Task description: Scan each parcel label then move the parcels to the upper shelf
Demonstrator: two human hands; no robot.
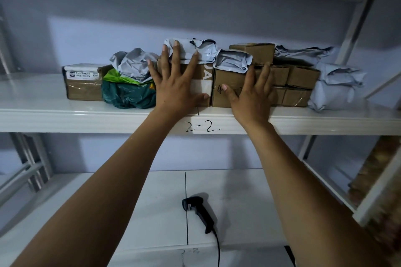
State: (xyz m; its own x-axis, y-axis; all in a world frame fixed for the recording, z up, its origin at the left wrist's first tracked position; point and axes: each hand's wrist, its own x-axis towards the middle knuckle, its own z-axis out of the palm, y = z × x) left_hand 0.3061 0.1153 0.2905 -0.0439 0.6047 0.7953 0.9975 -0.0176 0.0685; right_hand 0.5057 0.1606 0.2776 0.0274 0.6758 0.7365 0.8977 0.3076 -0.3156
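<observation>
Several parcels line the upper shelf (86, 115), marked "2-2". My left hand (173, 84) lies flat, fingers spread, against a brown box (202, 76) with a grey mailer bag (195, 50) on top of it. My right hand (252, 93) presses flat on the neighbouring brown box (225, 80), which carries another grey bag (234, 62). Neither hand grips anything. A black barcode scanner (199, 210) with its cable lies on the lower shelf (152, 201) between my forearms.
Left of my hands sit a taped box with a label (83, 82), a green bag (128, 93) and a crumpled grey bag (134, 63). To the right are stacked small boxes (301, 84) and grey bags (336, 86). A white frame post (355, 28) rises at right.
</observation>
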